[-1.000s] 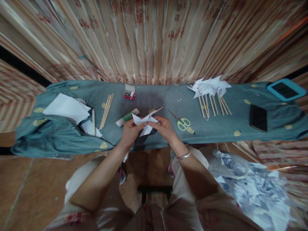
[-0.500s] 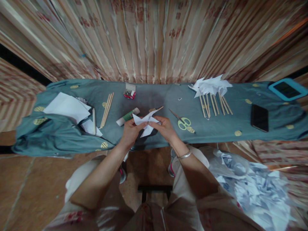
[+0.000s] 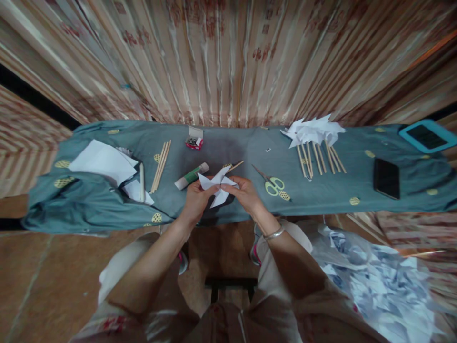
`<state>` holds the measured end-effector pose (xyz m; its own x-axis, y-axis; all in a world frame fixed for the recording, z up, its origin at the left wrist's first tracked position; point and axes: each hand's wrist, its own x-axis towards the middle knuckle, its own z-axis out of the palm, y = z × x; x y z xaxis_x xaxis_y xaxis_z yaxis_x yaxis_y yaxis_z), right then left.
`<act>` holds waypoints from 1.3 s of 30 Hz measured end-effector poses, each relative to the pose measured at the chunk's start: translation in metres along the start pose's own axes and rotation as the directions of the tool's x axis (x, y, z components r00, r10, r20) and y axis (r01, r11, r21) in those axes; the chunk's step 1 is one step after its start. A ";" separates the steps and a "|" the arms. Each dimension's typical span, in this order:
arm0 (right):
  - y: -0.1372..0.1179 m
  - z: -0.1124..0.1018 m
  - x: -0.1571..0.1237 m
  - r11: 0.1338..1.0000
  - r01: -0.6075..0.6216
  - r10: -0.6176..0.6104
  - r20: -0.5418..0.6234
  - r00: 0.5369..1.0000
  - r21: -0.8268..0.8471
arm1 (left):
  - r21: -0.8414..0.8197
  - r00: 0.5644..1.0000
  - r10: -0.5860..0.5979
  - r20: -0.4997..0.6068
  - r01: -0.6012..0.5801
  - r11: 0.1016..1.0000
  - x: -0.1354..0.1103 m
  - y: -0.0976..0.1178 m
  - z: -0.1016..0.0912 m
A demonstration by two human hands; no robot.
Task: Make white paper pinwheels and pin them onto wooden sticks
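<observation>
A white paper pinwheel [image 3: 218, 181] is held between both my hands, over the front edge of the cloth-covered table. My left hand [image 3: 194, 200] grips it from the left, thumb near its centre. From the other side my right hand [image 3: 244, 193] pinches it, its thumb also close to the middle. Behind the pinwheel a wooden stick [image 3: 235, 166] shows; whether the two are joined I cannot tell. A glue stick [image 3: 192, 176] with a green label lies just beyond my left hand. Scissors [image 3: 272, 184] with light green handles rest to the right of my right hand.
Several finished pinwheels [image 3: 316, 132] on sticks lie back right, near a black phone [image 3: 386, 178] and a blue-framed tablet [image 3: 426, 136]. To the left are loose sticks [image 3: 161, 166], white paper sheets [image 3: 102, 162] and a small red box [image 3: 194, 138]. A bag of paper scraps [image 3: 385, 281] stands lower right.
The whole view has shifted slightly. Both hands keep hold of the pinwheel in nearly the same place, with its blades turned a little.
</observation>
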<state>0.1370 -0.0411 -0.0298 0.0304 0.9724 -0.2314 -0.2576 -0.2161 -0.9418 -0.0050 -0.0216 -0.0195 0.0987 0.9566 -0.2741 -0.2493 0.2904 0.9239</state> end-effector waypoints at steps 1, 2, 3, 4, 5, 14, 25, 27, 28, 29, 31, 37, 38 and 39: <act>0.000 0.000 0.000 1.000 0.002 -0.002 -0.001 1.000 0.001 | 0.004 1.000 -0.003 0.000 0.003 1.000 0.000 0.000 0.000; 0.000 0.000 0.000 1.000 0.005 -0.005 -0.002 1.000 -0.002 | 0.011 1.000 -0.004 0.002 0.004 1.000 -0.001 0.001 0.000; -0.001 -0.001 0.001 1.000 0.008 -0.008 -0.006 1.000 -0.007 | 0.018 1.000 -0.003 0.006 0.003 1.000 -0.001 0.002 0.001; -0.001 -0.003 0.001 1.000 0.009 -0.009 -0.014 1.000 -0.011 | 0.023 1.000 0.002 0.013 -0.003 1.000 -0.001 0.003 0.001; -0.002 -0.006 0.002 1.000 0.012 -0.012 -0.029 1.000 -0.009 | 0.022 1.000 0.013 0.020 -0.014 1.000 0.000 0.004 0.002; -0.023 -0.052 -0.010 0.995 0.058 -0.050 -0.100 0.994 0.086 | 0.112 0.981 0.186 0.064 -0.192 0.975 0.023 0.000 0.005; -0.029 -0.066 -0.037 0.989 -0.121 0.139 0.262 0.955 -0.086 | 0.747 0.786 0.378 0.490 -0.602 0.282 0.063 -0.024 0.013; -0.027 -0.067 -0.037 0.984 -0.134 0.162 0.284 0.945 -0.115 | 0.771 0.784 0.360 0.506 -0.598 0.218 0.068 -0.027 0.016; -0.027 -0.067 -0.037 0.982 -0.136 0.170 0.293 0.941 -0.133 | 0.775 0.782 0.363 0.507 -0.597 0.205 0.069 -0.028 0.017; -0.027 -0.068 -0.037 0.979 -0.130 0.172 0.303 0.937 -0.154 | 0.776 0.780 0.370 0.505 -0.598 0.202 0.070 -0.028 0.018; -0.027 -0.069 -0.037 0.975 -0.103 0.164 0.321 0.933 -0.199 | 0.768 0.781 0.385 0.491 -0.597 0.233 0.067 -0.027 0.020; -0.034 -0.070 -0.050 0.955 0.051 0.056 0.345 0.937 -0.293 | 0.587 0.890 0.288 0.354 -0.451 0.673 0.025 -0.012 0.012; -0.036 -0.070 -0.054 0.944 0.090 0.025 0.341 0.940 -0.318 | 0.513 0.925 0.223 0.307 -0.358 0.780 0.014 -0.011 0.010; -0.037 -0.069 -0.059 0.930 0.136 -0.014 0.335 0.942 -0.343 | 0.421 0.954 0.142 0.265 -0.247 0.873 0.004 -0.010 0.008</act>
<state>0.2115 -0.0965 0.0022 -0.2914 0.9487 -0.1231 0.0955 -0.0992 -0.9905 0.0059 -0.0210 -0.0279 0.3145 0.9474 -0.0596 0.1642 0.0075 0.9864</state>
